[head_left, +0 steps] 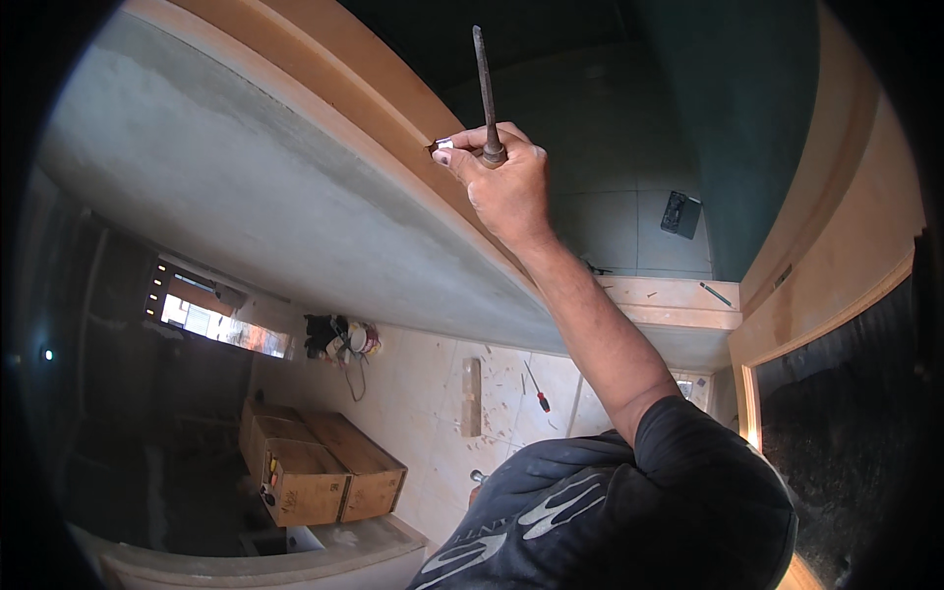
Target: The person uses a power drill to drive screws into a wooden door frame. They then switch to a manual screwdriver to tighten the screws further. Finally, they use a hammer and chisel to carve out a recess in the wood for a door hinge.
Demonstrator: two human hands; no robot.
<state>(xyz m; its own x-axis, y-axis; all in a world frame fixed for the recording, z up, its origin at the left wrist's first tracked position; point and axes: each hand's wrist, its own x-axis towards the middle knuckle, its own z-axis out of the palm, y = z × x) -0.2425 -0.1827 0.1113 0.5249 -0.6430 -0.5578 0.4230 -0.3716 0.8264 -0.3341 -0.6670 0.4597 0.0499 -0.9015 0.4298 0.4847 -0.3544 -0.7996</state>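
My right hand (506, 187) is raised at the wooden door frame (383, 84), its fingers closed. It holds a chisel (486, 88), whose long dark blade sticks up past the knuckles while the handle is mostly hidden in the palm. Between thumb and forefinger I pinch a small whitish piece (444, 145), too small to name. The fingertips are right at a small dark recess (431, 148) cut into the frame's edge. My left hand does not show.
A grey plastered wall (265, 187) runs beside the frame. On the tiled floor lie a red-handled screwdriver (542, 399), a wood block (472, 398) and scattered shavings. Cardboard boxes (310, 482) stand lower left. A dark case (678, 214) lies beyond the threshold (669, 301).
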